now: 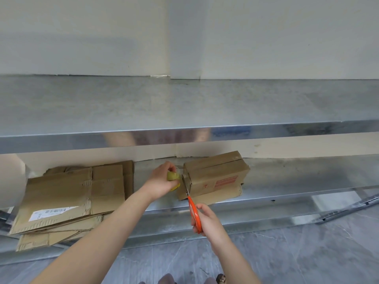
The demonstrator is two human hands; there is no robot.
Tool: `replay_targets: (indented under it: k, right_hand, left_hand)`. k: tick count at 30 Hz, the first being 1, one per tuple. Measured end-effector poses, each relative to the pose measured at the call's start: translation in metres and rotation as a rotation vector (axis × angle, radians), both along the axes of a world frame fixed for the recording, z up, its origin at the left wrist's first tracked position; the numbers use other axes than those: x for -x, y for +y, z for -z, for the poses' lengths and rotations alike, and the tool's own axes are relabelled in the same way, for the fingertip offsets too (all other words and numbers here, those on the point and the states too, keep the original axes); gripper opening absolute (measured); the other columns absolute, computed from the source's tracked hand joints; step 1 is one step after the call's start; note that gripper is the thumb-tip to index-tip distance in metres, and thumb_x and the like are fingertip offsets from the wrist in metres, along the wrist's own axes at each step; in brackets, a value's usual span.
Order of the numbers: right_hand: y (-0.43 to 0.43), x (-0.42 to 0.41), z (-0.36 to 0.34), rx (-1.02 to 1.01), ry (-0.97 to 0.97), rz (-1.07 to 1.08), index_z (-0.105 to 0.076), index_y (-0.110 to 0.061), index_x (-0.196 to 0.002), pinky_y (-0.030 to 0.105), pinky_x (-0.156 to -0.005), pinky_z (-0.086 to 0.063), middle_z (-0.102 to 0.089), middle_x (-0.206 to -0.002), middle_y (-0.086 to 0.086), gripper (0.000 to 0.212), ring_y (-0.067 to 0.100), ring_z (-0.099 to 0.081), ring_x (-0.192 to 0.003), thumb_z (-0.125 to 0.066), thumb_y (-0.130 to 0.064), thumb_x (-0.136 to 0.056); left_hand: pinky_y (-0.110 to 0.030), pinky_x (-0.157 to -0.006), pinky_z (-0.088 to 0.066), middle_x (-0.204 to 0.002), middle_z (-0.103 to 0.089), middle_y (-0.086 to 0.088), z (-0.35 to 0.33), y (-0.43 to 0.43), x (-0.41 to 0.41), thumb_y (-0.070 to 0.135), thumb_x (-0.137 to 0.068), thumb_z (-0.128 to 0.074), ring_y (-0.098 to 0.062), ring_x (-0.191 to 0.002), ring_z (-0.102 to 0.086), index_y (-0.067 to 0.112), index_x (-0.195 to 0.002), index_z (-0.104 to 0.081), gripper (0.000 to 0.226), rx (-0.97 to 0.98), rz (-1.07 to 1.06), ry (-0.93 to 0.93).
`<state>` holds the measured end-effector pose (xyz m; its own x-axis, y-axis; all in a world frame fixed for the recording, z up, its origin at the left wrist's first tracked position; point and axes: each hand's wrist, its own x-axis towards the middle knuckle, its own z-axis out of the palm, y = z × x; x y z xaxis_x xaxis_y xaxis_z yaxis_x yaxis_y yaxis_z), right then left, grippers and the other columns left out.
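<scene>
Head view: left hand point(162, 181) is out over the lower shelf point(287, 177), fingers curled round a yellowish tape roll point(172, 178), thumb on top. A short strip of clear tape point(180, 172) runs from the roll to the left end of a closed cardboard box point(215, 175). The box sits on the lower shelf w/ a flat piece of cardboard point(217, 196) under it, just right of the left hand and touching it only via the strip.

Right hand point(207, 220) is nearer the camera, below and a bit right of the left, gripping the orange handles of the scissors point(191, 201). Blades point up and away, tips at the tape strip betw. roll and box end, right beside the box's left face. Can't tell if the blades are parted.

Writing: box front has a red printed block and small red symbols, too blurred to read. Flat cardboard stack point(67, 201) lies well left of the hands on the same shelf; its top sheet carries a white label point(52, 212) w/ barcode and digits approx. "690", rest illegible.

Upper shelf point(184, 103) is bare metal against a pale wall. Grey tile floor point(307, 253) below; shoe tips point(220, 278) at the bottom edge.
</scene>
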<state>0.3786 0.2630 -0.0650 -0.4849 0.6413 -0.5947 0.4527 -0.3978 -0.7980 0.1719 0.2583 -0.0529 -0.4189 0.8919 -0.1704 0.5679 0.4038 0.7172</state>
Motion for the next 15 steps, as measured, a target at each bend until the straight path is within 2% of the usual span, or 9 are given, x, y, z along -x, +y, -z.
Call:
replay_targets:
  k: [4, 7, 13, 15]
  right_hand:
    - [0.002, 0.000, 0.004, -0.042, 0.002, 0.003, -0.058, -0.018, -0.095, 0.021, -0.053, -0.038, -0.055, -0.064, -0.001, 0.014, 0.011, -0.050, -0.052, -0.050, -0.029, -0.100]
    - [0.005, -0.001, 0.008, -0.077, -0.010, 0.015, -0.059, -0.019, -0.095, 0.021, -0.053, -0.040, -0.055, -0.061, -0.004, 0.014, 0.009, -0.049, -0.051, -0.051, -0.030, -0.099]
    - [0.009, -0.006, 0.018, -0.243, -0.149, -0.050, -0.057, -0.026, -0.094, 0.019, -0.053, -0.042, -0.055, -0.063, -0.008, 0.028, 0.003, -0.053, -0.053, -0.066, -0.051, -0.085]
    - [0.009, -0.013, 0.018, -0.351, -0.177, -0.101, -0.054, -0.032, -0.090, 0.020, -0.056, -0.045, -0.060, -0.061, -0.010, 0.027, 0.002, -0.059, -0.057, -0.069, -0.052, -0.081]
  left_hand:
    - [-0.022, -0.063, -0.039, -0.094, -0.051, 0.006, 0.001, 0.000, 0.000, 0.021, -0.080, -0.072, -0.016, -0.082, -0.049, 0.018, -0.100, -0.050, 0.030, 0.003, 0.003, 0.013]
    - [-0.025, -0.065, -0.040, -0.096, -0.053, 0.004, 0.001, 0.000, 0.000, 0.021, -0.079, -0.072, -0.019, -0.085, -0.050, 0.018, -0.100, -0.050, 0.030, 0.006, 0.008, 0.015]
    - [-0.022, -0.064, -0.037, -0.099, -0.054, 0.002, 0.001, 0.000, 0.003, 0.019, -0.079, -0.072, -0.019, -0.089, -0.049, 0.013, -0.100, -0.051, 0.030, -0.012, -0.002, 0.026]
    - [-0.019, -0.064, -0.035, -0.100, -0.054, 0.002, 0.002, 0.000, 0.004, 0.017, -0.079, -0.073, -0.019, -0.089, -0.049, 0.014, -0.099, -0.051, 0.030, -0.017, -0.002, 0.029]
